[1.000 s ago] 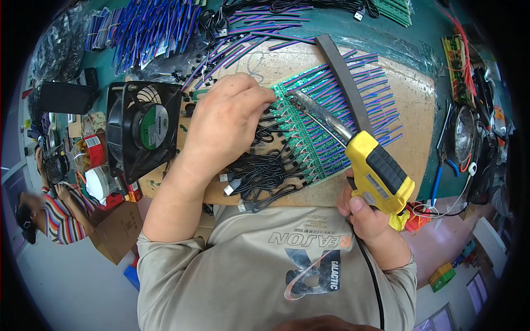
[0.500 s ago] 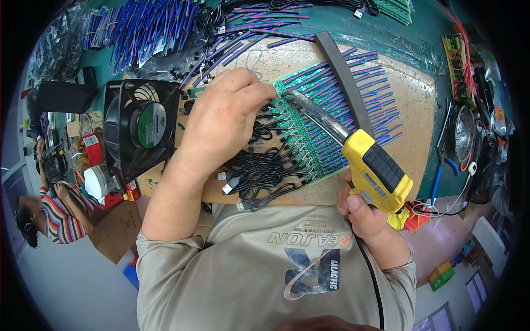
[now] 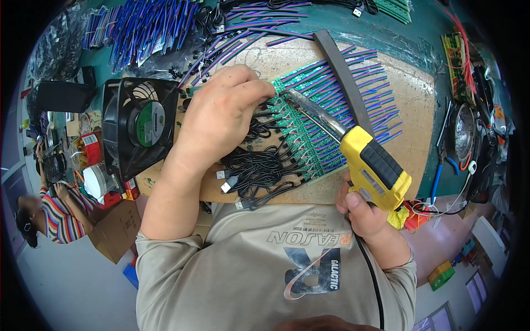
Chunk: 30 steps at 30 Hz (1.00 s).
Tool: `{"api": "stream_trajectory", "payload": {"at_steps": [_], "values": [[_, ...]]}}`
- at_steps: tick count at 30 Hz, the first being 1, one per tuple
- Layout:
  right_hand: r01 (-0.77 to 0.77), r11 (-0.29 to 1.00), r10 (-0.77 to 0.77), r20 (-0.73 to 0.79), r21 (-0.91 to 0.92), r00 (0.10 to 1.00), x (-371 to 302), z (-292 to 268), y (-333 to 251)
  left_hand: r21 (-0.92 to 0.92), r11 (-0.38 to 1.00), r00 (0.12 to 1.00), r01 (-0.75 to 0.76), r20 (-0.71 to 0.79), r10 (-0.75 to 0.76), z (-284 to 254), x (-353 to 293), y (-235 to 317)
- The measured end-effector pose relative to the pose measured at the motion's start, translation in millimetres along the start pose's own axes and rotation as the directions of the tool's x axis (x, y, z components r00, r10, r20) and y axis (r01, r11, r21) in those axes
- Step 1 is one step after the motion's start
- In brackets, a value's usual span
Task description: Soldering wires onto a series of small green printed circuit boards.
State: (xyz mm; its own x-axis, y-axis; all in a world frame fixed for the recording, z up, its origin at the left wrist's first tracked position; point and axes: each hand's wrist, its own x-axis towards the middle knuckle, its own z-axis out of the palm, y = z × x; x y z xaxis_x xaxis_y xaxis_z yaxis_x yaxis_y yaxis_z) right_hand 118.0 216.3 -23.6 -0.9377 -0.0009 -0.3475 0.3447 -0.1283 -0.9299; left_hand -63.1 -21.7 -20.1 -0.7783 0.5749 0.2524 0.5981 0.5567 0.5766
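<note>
My right hand [image 3: 360, 211] grips a yellow soldering gun [image 3: 376, 172] with black grip pads. Its metal tip reaches the upper left corner of a green circuit board panel [image 3: 302, 134]. Close to that tip, my left hand [image 3: 223, 107] is closed in a pinch at the panel's edge; what the fingers hold is hidden. Black USB cables [image 3: 258, 168] lie coiled below the left hand, with their wire ends along the panel's left edge. Multicoloured ribbon wires [image 3: 381, 113] stick out to the right, under a dark grey bar [image 3: 343, 77] laid across them.
The panel lies on a wooden board [image 3: 417, 110] on a green table. A black fan [image 3: 138, 129] stands at the left. Bundles of blue-purple wires [image 3: 154, 30] lie at the back. Blue-handled pliers [image 3: 437, 174] and a round metal dish [image 3: 464, 132] are right. Another person sits far left.
The soldering gun has shifted slightly up and left, its tip nearer the panel's corner. My left hand has moved a little up and left, still pinched at the edge.
</note>
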Motion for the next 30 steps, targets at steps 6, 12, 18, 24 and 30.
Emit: {"api": "stream_trajectory", "payload": {"at_steps": [6, 12, 18, 24, 30], "values": [[0.012, 1.000, -0.012, -0.014, 0.006, 1.000, 0.3, 1.6, 0.0, 0.004, 1.000, 0.999, 0.023, 0.047, -0.023, -2.4, 0.3, 1.2], [0.007, 1.000, -0.007, -0.024, 0.014, 1.000, -0.9, 1.3, 2.2, -0.008, 1.000, 0.999, 0.024, 0.047, -0.024, -2.7, 0.4, 1.7], [-0.004, 0.999, 0.004, 0.009, 0.038, 1.000, -1.0, -2.0, 3.5, -0.005, 0.999, 0.998, 0.033, 0.053, -0.032, -2.9, 0.3, 2.9], [0.006, 0.998, -0.006, 0.006, 0.062, 1.000, -1.0, -1.5, 3.5, 0.002, 1.000, 0.998, 0.032, 0.047, -0.032, -2.7, -0.2, 3.9], [0.033, 0.997, -0.033, 0.003, 0.070, 0.999, 0.1, -1.2, 3.2, -0.003, 0.999, 0.998, 0.042, 0.054, -0.042, -2.4, 0.6, 6.2]]}}
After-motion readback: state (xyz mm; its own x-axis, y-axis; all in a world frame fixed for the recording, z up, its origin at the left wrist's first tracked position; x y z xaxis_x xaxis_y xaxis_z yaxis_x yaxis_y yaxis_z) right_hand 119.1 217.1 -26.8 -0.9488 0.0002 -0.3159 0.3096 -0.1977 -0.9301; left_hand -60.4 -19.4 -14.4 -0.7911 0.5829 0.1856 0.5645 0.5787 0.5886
